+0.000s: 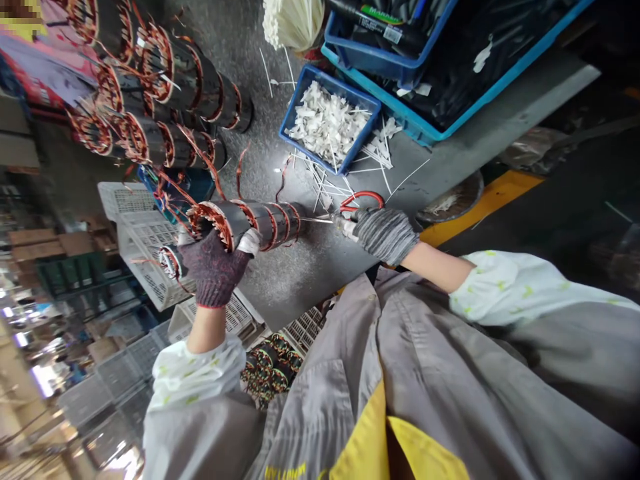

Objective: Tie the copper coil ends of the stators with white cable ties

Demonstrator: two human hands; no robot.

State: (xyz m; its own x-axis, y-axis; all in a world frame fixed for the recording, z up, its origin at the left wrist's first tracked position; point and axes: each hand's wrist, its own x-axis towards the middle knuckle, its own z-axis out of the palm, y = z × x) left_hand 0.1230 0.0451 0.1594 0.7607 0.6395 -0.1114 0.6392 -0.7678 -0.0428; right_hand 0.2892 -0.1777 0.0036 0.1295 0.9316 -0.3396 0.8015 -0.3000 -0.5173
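Note:
My left hand (216, 265), in a dark purple knit glove, is closed round the end one of several motor stators (260, 223) stacked in a column. Copper windings show between their grey steel cores, and copper leads trail from the end. My right hand (385, 233), in a grey striped glove, grips a pair of scissors (369, 195) with red handles. A thin pale length runs from its fingertips toward the stack; I cannot tell whether it is the blades or a white strip. Just beyond lies a scatter of thin white sticks (325, 181).
More stacked stators (187, 80) stand at the upper left. A small blue bin (373, 107) of white pieces sits near my right hand. Larger blue bins (430, 133) hold dark tubes and a marker. White plastic crates (155, 233) are beside the grey table (295, 287).

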